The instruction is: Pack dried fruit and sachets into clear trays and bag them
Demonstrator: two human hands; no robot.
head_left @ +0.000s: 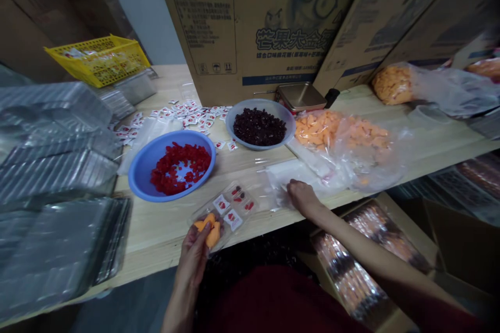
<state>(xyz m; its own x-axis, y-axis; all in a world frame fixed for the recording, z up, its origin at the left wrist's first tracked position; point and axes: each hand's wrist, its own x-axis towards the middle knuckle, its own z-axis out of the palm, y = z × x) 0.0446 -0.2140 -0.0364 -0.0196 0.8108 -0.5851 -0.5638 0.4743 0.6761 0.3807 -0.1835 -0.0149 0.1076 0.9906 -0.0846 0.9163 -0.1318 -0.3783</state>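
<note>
- Pinching orange pieces (pixel 209 230) w/ left hand (pixel 195 257) at clear tray (pixel 234 207) by table (pixel 156 239) edge;
- right hand (pixel 302 197) on plastic bag (pixel 287 174); grip unclear;
- bare wood left of tray

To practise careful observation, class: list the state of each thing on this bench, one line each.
Blue bowl: part filled with red pieces.
Grey bowl: heaped with dark pieces.
Tray: some compartments filled.
Left hand: fingers shut on orange pieces.
Right hand: resting on a clear bag.
Scale: pan empty.
Yellow basket: holding packets.
</note>
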